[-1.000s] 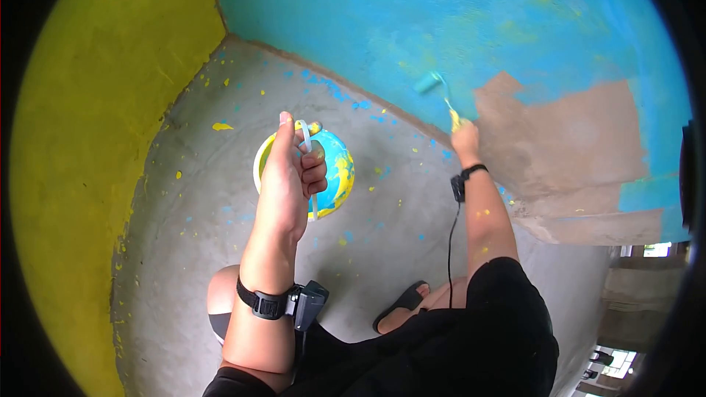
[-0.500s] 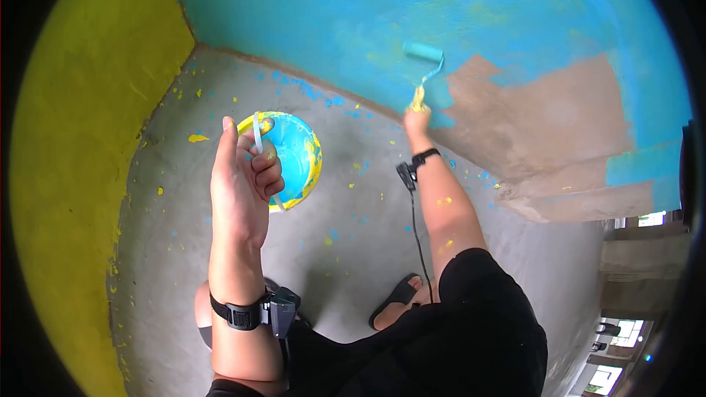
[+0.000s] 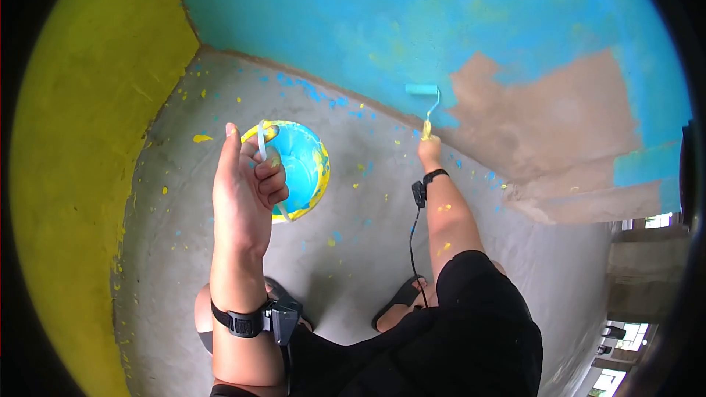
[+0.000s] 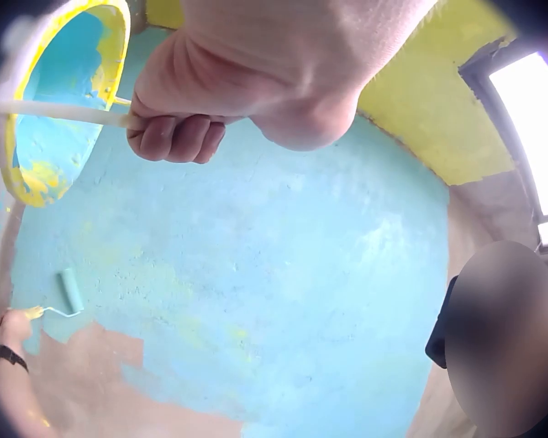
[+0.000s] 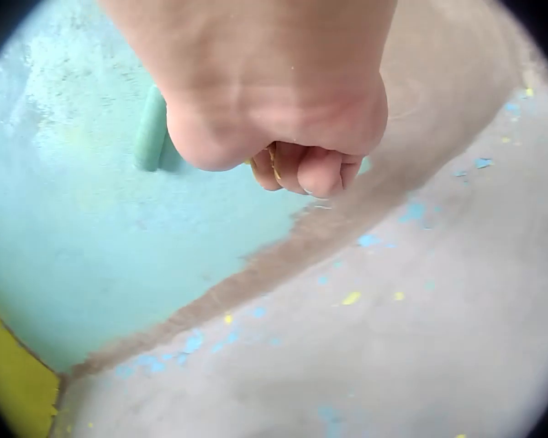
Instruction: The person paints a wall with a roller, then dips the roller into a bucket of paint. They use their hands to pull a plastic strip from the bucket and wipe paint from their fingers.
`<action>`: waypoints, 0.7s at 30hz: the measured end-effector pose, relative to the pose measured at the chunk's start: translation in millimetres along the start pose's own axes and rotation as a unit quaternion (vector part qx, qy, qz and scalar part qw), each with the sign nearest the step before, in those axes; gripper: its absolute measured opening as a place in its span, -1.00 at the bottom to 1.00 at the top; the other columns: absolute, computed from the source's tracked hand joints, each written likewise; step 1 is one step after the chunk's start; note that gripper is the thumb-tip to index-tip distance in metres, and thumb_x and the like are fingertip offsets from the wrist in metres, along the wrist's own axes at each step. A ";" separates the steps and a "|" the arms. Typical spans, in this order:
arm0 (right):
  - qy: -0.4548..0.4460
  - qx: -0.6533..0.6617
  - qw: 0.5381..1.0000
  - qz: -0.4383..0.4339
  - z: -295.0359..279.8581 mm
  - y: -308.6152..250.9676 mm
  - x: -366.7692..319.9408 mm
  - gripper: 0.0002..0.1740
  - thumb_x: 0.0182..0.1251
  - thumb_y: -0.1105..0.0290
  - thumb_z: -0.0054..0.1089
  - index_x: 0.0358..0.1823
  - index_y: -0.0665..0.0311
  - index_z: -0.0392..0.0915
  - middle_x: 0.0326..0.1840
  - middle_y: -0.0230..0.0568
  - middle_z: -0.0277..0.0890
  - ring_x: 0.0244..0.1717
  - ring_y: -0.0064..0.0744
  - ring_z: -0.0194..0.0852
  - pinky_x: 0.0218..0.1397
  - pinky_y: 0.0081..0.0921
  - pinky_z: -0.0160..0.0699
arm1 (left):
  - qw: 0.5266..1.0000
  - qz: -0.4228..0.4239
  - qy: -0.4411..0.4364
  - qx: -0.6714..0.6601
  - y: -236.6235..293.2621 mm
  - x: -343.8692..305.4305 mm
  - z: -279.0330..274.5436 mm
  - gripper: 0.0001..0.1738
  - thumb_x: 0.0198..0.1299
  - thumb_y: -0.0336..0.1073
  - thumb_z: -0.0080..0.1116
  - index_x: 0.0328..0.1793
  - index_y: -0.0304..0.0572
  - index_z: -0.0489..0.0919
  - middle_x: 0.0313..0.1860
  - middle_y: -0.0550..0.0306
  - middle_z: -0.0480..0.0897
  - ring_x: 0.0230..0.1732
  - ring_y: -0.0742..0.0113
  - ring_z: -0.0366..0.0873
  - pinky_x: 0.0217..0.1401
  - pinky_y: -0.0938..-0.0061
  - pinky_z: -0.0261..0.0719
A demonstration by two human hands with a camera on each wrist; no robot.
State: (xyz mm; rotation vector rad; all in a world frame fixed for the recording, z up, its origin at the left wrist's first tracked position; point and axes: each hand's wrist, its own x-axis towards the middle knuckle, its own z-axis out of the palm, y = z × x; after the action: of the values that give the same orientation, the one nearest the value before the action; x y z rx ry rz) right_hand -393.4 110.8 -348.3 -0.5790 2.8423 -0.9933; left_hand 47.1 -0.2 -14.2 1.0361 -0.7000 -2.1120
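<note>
By its pale handle [image 3: 262, 141], my left hand [image 3: 248, 191] holds a bucket [image 3: 322, 180] with a yellow-smeared rim and blue paint inside. In the left wrist view, curled fingers [image 4: 175, 139] wrap the handle beside the tilted bucket [image 4: 119, 46]. My right hand [image 3: 429, 151] grips the yellow-stained handle of a paint roller [image 3: 421, 90], whose blue-green sleeve lies against the lower part of the blue wall [image 3: 331, 29]. The right wrist view shows the roller sleeve [image 5: 151, 132] partly behind the hand [image 5: 274, 109], which hides most of the grip.
A bare brown patch [image 3: 544, 117] of wall lies right of the roller. A yellow wall [image 3: 88, 140] meets the blue one in a corner at the left. Blue and yellow paint spots dot the grey floor [image 3: 368, 242]. A black cable [image 3: 413, 235] hangs from the right wrist.
The roller moved up the wall, then back down toward its base, with the right hand following. My left hand keeps its hold on the bucket, which now shows more of its blue inside.
</note>
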 end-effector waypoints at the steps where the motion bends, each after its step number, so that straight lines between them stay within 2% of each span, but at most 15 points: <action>1: 0.003 -0.043 0.998 0.044 2.4 25.7 2.1 -0.59 0.46 0.17 0.06 -0.31 0.41 0.69 -0.25 0.32 0.64 -0.12 0.35 0.63 -0.10 0.09 0.53 | 1.000 0.001 0.008 0.002 -0.1 -1.5 1.6 -0.29 0.46 0.32 -0.16 0.18 -0.26 0.45 -0.49 0.41 0.13 -0.52 0.58 0.05 -0.42 0.59 0.05; 4: -0.001 -0.080 0.996 0.041 -25.1 40.4 -3.2 -0.69 0.38 0.26 0.14 -0.29 0.40 0.70 -0.24 0.27 0.66 -0.09 0.31 0.64 -0.06 0.06 0.55 | 1.000 0.014 0.007 0.006 0.4 -3.7 2.7 -0.30 0.46 0.32 -0.16 0.18 -0.26 0.45 -0.49 0.42 0.13 -0.52 0.57 0.05 -0.42 0.59 0.06; 6: -0.005 -0.096 0.993 -0.066 -29.8 17.9 7.3 -0.78 0.30 0.35 0.19 -0.28 0.36 0.71 -0.23 0.22 0.67 -0.07 0.27 0.64 -0.02 0.07 0.55 | 1.000 0.017 0.005 0.005 0.1 -0.9 -0.1 -0.31 0.46 0.31 -0.15 0.17 -0.24 0.46 -0.49 0.42 0.13 -0.52 0.57 0.04 -0.42 0.59 0.06; 7: 0.000 -0.105 0.985 -0.136 -28.3 -4.8 18.9 -0.80 0.28 0.35 0.20 -0.27 0.34 0.71 -0.23 0.21 0.67 -0.07 0.26 0.64 -0.01 0.07 0.55 | 1.000 0.020 0.006 0.003 -1.7 -0.9 -0.4 -0.31 0.46 0.31 -0.15 0.17 -0.24 0.46 -0.49 0.42 0.12 -0.52 0.57 0.04 -0.42 0.58 0.05; 10: -0.044 -0.125 0.973 -0.191 -24.6 -106.0 29.0 -0.77 0.27 0.30 0.22 -0.24 0.32 0.71 -0.20 0.19 0.67 -0.05 0.27 0.63 0.04 0.07 0.57 | 1.000 0.018 0.003 -0.003 -4.9 2.6 -0.7 -0.32 0.47 0.31 -0.15 0.16 -0.24 0.46 -0.49 0.42 0.12 -0.52 0.57 0.04 -0.43 0.58 0.04; 12: -0.062 -0.133 0.977 -0.154 -13.9 -168.1 29.5 -0.74 0.31 0.28 0.18 -0.19 0.30 0.72 -0.14 0.18 0.68 -0.01 0.26 0.64 0.08 0.05 0.58 | 1.000 0.015 -0.001 -0.007 -4.6 3.7 -1.4 -0.32 0.47 0.31 -0.15 0.15 -0.24 0.46 -0.49 0.42 0.11 -0.52 0.57 0.03 -0.43 0.58 0.04; 15: -0.062 -0.153 0.972 -0.168 -10.7 -220.6 19.6 -0.72 0.36 0.26 0.14 -0.14 0.28 0.73 -0.08 0.17 0.69 0.04 0.22 0.64 0.12 0.02 0.59 | 1.000 0.015 -0.005 -0.013 -5.2 2.5 0.9 -0.36 0.48 0.28 -0.14 0.14 -0.22 0.45 -0.49 0.41 0.11 -0.51 0.58 0.02 -0.44 0.59 0.02; 18: -0.060 -0.179 0.970 -0.152 -25.4 -208.9 12.2 -0.71 0.37 0.26 0.12 -0.12 0.26 0.73 -0.05 0.18 0.68 0.06 0.18 0.64 0.13 0.00 0.60 | 1.000 0.015 -0.014 -0.020 -4.9 1.3 -2.5 -0.36 0.48 0.28 -0.15 0.14 -0.23 0.44 -0.49 0.41 0.11 -0.51 0.58 0.02 -0.44 0.58 0.01; 20: -0.048 -0.190 0.969 -0.152 -36.1 -167.1 10.5 -0.74 0.35 0.26 0.16 -0.18 0.26 0.73 -0.08 0.15 0.69 0.04 0.17 0.65 0.09 0.00 0.61 | 0.999 0.012 -0.019 -0.027 -4.5 3.2 -8.7 -0.35 0.49 0.28 -0.16 0.13 -0.24 0.44 -0.49 0.41 0.11 -0.51 0.58 0.02 -0.44 0.58 0.01; 21: -0.032 -0.181 0.971 -0.154 -37.4 -134.3 11.2 -0.76 0.33 0.28 0.18 -0.24 0.30 0.71 -0.14 0.23 0.66 -0.01 0.28 0.62 0.04 0.06 0.58 | 0.999 0.016 -0.017 -0.022 -5.1 3.9 -10.4 -0.34 0.49 0.28 -0.16 0.14 -0.26 0.43 -0.49 0.41 0.11 -0.51 0.58 0.02 -0.44 0.58 0.01</action>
State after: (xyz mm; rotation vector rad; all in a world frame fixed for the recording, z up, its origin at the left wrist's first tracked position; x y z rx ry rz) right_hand -367.2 31.9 -235.8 -1.0888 2.9469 -0.4656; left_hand 52.2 -1.7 -25.1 0.9615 -0.6796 -2.1118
